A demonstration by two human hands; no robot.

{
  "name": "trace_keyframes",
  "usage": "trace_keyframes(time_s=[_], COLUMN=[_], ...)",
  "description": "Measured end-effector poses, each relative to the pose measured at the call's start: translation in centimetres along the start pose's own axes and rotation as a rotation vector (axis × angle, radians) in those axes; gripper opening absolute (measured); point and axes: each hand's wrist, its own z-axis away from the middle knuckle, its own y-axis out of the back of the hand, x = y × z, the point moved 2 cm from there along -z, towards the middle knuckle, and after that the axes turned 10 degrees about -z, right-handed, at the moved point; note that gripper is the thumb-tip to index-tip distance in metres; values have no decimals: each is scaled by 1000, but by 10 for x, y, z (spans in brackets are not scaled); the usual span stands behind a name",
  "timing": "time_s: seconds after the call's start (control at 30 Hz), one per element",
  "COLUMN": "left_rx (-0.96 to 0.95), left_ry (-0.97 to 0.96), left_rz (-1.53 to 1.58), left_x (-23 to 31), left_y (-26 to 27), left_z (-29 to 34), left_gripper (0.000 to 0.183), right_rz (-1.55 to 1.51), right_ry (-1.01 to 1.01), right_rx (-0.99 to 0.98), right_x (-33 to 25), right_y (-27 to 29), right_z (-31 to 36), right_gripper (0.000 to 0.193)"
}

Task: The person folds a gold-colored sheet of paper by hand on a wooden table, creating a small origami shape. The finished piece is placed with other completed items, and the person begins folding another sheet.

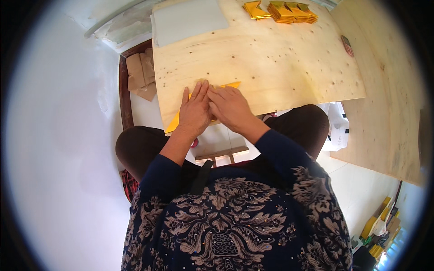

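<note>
A sheet of yellow-gold paper point(173, 123) lies at the table's near edge, folded so that one pointed end reaches toward the lower left and another toward the upper right. My left hand point(193, 112) rests flat on it, fingers stretched forward and thumb apart. Close against that hand, my right hand point(231, 107) has its fingers bent and pressed together on the paper. Both hands cover the sheet's middle, so the fold there is hidden. At the table's far side sit several folded gold paper pieces point(293, 12) in stacks, with a smaller gold stack point(257, 10) beside them.
Pale grey sheets point(190, 21) lie at the table's far left. A small red and dark object point(347, 46) is near the right edge of the wooden table point(271, 63). Brown cardboard point(141, 74) stands left of the table, a white bag point(337, 128) below its right side.
</note>
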Motion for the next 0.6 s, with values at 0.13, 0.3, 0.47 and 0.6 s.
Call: trace_keyframes(time_s=[0.13,0.3,0.47,0.6], left_rx=[-23,-46,-38,31], left_ry=[24,61,102,-123], left_rz=[-53,-29,-39,40], left_x=[4,6,-6,-11], left_y=[5,8,26,36], left_z=[-2,3,24,50], left_gripper=[60,65,70,69], right_rz=[89,225,260,303], right_ry=[-151,-76,-73,-116], right_rx=[32,46,18,8], right_x=[16,46,43,33], right_y=[-22,-6,6,5], right_z=[-7,20,21,26], right_gripper=[51,49,49,49])
